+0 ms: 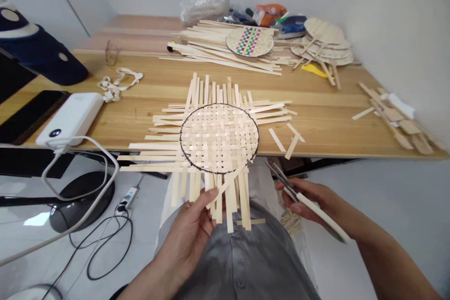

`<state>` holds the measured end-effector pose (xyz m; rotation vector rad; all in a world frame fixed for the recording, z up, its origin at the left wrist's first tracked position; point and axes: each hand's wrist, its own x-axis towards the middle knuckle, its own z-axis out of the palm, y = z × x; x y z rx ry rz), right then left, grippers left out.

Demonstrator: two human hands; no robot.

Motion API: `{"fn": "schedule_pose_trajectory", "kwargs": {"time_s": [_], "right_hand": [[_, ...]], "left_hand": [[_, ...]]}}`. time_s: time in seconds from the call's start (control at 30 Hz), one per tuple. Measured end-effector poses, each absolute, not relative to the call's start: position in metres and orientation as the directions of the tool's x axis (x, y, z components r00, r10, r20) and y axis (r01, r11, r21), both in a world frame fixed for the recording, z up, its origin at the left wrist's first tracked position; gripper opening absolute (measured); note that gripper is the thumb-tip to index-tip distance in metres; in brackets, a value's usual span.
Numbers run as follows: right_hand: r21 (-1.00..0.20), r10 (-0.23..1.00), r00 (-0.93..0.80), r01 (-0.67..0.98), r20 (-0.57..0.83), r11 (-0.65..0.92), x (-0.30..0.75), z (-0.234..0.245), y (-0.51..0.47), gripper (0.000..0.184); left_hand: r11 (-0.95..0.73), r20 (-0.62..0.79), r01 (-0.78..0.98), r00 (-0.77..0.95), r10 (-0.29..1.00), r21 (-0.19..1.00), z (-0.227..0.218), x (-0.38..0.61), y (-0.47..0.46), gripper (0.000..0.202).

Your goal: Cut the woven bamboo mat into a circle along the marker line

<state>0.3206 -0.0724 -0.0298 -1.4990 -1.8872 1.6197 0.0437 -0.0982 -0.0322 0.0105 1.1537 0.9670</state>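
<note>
A woven bamboo piece (220,138) rests partly on the table edge, with a dark stitched oval outline and loose strip ends sticking out on all sides. My left hand (197,225) grips the strips at its near side, thumb on top and fingers hidden beneath. A slanting strip (230,180) lies across the others by that thumb. To the right of the weave, my right hand (312,201) is wrapped round scissors (295,192) with pale handles; their blades point up and left, apart from the strips. Cut offcuts (277,139) lie on the table right of the weave.
At the back lie a bundle of bamboo strips (211,49), a colourful woven disc (249,41) and stacked fans (325,40). Wooden pieces (393,119) lie far right. A white power bank (70,119) with a cable (101,197) and a dark blue bottle (42,51) are left.
</note>
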Motion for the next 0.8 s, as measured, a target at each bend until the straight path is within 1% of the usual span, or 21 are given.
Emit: {"fn": "schedule_pose_trajectory", "kwargs": {"time_s": [0.17, 0.23, 0.37, 0.5, 0.67, 0.8], "right_hand": [[-0.857, 0.803, -0.453, 0.498, -0.388, -0.133, 0.323, -0.032, -0.075, 0.039], [-0.86, 0.805, -0.444, 0.488, -0.392, -0.149, 0.325, -0.034, -0.075, 0.038], [-0.864, 0.809, -0.401, 0.444, -0.429, -0.238, 0.327, -0.039, -0.078, 0.041], [-0.873, 0.86, -0.309, 0.41, -0.406, -0.265, 0.32, -0.041, -0.077, 0.044], [-0.87, 0.892, -0.179, 0.363, -0.416, -0.333, 0.303, -0.035, -0.065, 0.057], [-0.868, 0.871, -0.201, 0.33, -0.448, -0.37, 0.289, -0.026, -0.053, 0.06]], "left_hand": [[0.56, -0.788, -0.667, -0.067, 0.612, 0.492, -0.027, 0.034, -0.094, 0.005], [0.536, -0.787, -0.68, -0.098, 0.609, 0.499, -0.027, 0.029, -0.094, 0.008], [0.515, -0.786, -0.693, -0.121, 0.607, 0.505, -0.03, 0.024, -0.096, 0.009], [0.483, -0.781, -0.722, -0.128, 0.611, 0.496, -0.032, 0.022, -0.094, 0.017], [0.512, -0.795, -0.691, -0.152, 0.587, 0.511, -0.033, 0.022, -0.088, 0.017], [0.53, -0.788, -0.663, -0.153, 0.596, 0.53, -0.037, 0.02, -0.091, 0.017]]}}
